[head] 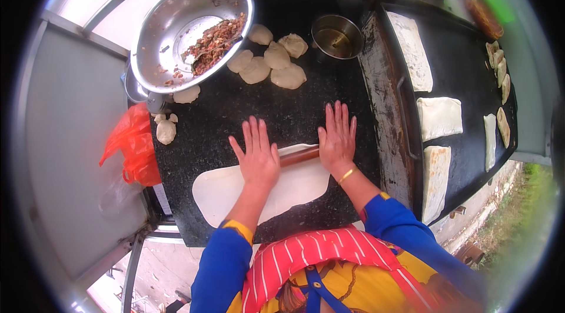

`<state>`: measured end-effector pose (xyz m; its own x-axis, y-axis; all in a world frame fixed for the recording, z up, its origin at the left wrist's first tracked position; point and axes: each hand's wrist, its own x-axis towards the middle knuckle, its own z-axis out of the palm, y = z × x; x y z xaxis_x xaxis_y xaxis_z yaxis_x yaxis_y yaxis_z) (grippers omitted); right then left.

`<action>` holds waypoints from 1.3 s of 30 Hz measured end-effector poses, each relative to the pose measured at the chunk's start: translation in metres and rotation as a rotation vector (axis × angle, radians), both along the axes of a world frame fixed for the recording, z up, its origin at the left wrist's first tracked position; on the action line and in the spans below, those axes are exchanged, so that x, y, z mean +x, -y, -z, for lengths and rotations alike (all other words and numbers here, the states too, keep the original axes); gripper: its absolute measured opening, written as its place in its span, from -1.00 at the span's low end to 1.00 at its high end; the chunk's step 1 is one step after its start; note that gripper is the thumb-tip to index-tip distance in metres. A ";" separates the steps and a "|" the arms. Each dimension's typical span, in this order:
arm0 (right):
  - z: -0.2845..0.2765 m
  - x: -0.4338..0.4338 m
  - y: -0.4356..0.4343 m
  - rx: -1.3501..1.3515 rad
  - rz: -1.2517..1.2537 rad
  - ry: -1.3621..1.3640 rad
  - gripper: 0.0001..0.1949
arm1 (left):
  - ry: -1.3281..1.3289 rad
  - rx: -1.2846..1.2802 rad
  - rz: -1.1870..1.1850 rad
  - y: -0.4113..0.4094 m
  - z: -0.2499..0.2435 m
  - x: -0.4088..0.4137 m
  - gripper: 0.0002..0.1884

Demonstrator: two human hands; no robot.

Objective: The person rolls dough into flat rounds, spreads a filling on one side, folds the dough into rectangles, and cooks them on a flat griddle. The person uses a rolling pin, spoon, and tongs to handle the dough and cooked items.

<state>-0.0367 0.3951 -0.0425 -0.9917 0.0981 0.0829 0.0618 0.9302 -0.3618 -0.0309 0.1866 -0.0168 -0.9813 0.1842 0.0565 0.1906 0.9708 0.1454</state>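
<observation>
A sheet of rolled-out dough (291,189) lies on the black worktop (198,123). Across its upper part is a wooden rolling pin (300,157). My left hand (258,154) rests flat over the pin's left end, fingers extended and pointing away from me. My right hand (338,136), with a gold bangle at the wrist, lies flat over the right end in the same way. Neither hand's fingers wrap round the pin. Beyond my hands sits a group of dough balls (276,55). Smaller dough pieces (166,132) lie at the worktop's left edge.
A steel basin (154,26) holds chopped filling and a spoon. A metal pot of oil (337,37) stands at the back. To the right, a black griddle (468,79) bears flat filled breads (440,119). A red plastic bag (137,145) hangs at the left edge.
</observation>
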 end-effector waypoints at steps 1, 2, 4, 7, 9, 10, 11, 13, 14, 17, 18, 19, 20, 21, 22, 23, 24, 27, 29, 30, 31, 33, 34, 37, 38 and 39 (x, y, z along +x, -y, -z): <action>0.004 0.022 -0.004 0.035 0.001 0.052 -0.33 | 0.008 -0.005 0.028 -0.001 0.001 0.010 -0.26; 0.004 0.033 -0.006 0.085 -0.029 0.061 -0.33 | 0.016 -0.016 0.050 -0.001 0.004 0.017 -0.27; 0.000 0.005 -0.003 0.045 -0.015 -0.001 -0.34 | 0.008 -0.016 0.047 -0.002 0.004 0.004 -0.30; -0.007 -0.067 0.005 -0.012 0.085 -0.150 -0.38 | -0.164 -0.061 -0.045 -0.006 -0.005 -0.065 -0.32; -0.005 -0.089 0.008 0.027 0.061 -0.205 -0.39 | -0.219 -0.110 -0.092 -0.001 -0.001 -0.077 -0.34; -0.005 -0.086 0.007 -0.027 0.029 -0.177 -0.38 | -0.242 -0.131 -0.119 0.002 0.002 -0.079 -0.36; -0.007 -0.081 0.004 -0.082 -0.003 -0.150 -0.37 | -0.192 -0.021 -0.077 0.007 0.002 -0.076 -0.37; -0.014 -0.060 -0.002 -0.127 -0.135 -0.046 -0.35 | -0.072 0.199 0.007 0.015 -0.003 -0.055 -0.40; -0.022 -0.045 -0.005 -0.122 -0.239 0.019 -0.33 | -0.055 0.284 0.075 0.015 -0.005 -0.038 -0.41; -0.015 -0.031 -0.010 -0.125 -0.382 -0.096 -0.62 | 0.072 0.247 0.383 0.021 -0.011 -0.018 -0.37; -0.018 -0.039 -0.013 -0.160 -0.403 -0.049 -0.69 | -0.006 0.309 0.394 0.020 -0.015 -0.023 -0.44; -0.021 -0.041 -0.014 -0.195 -0.425 -0.002 -0.76 | 0.010 0.321 0.367 0.020 -0.018 -0.026 -0.47; -0.024 -0.036 -0.014 -0.226 -0.406 -0.021 -0.79 | 0.025 0.333 0.339 0.021 -0.021 -0.028 -0.51; -0.025 -0.033 -0.013 -0.258 -0.387 -0.040 -0.82 | 0.040 0.343 0.311 0.021 -0.025 -0.030 -0.54; -0.027 -0.029 -0.011 -0.291 -0.369 -0.060 -0.83 | -0.036 0.338 0.332 0.018 -0.031 -0.025 -0.59; -0.028 -0.024 -0.009 -0.323 -0.351 -0.080 -0.84 | -0.070 0.325 0.351 0.017 -0.036 -0.015 -0.60; -0.029 -0.015 -0.009 -0.333 -0.282 -0.087 -0.84 | -0.104 0.312 0.370 0.017 -0.042 -0.001 -0.60; -0.022 0.018 -0.007 -0.285 -0.133 -0.152 -0.78 | 0.144 0.329 0.282 0.018 -0.039 0.050 -0.55; -0.013 0.029 0.000 -0.147 -0.123 -0.265 -0.66 | 0.057 0.186 0.169 0.018 -0.032 0.065 -0.45; -0.008 0.034 -0.001 -0.090 -0.165 -0.098 -0.48 | 0.019 0.136 0.181 0.019 -0.030 0.062 -0.41; -0.012 0.034 0.001 -0.048 -0.158 -0.111 -0.46 | -0.015 0.090 0.191 0.019 -0.026 0.055 -0.38; -0.018 0.026 0.005 0.035 -0.147 -0.133 -0.44 | -0.025 0.045 0.210 0.023 -0.013 0.055 -0.33; -0.014 0.027 0.005 0.034 -0.177 -0.107 -0.42 | -0.007 0.046 0.214 0.026 -0.004 0.056 -0.33; -0.012 0.063 -0.001 0.024 -0.257 -0.025 -0.46 | 0.030 0.139 0.229 0.027 0.003 0.088 -0.37; -0.012 0.076 -0.002 0.034 -0.262 -0.021 -0.50 | 0.047 0.161 0.237 0.027 0.004 0.104 -0.38; -0.013 0.091 -0.004 0.040 -0.263 -0.009 -0.51 | 0.066 0.185 0.247 0.025 0.004 0.119 -0.39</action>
<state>0.0544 0.3995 -0.0300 -0.9818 -0.1668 0.0903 -0.1874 0.9272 -0.3243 0.0885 0.1614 -0.0204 -0.9108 0.4099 0.0485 0.4014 0.8523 0.3352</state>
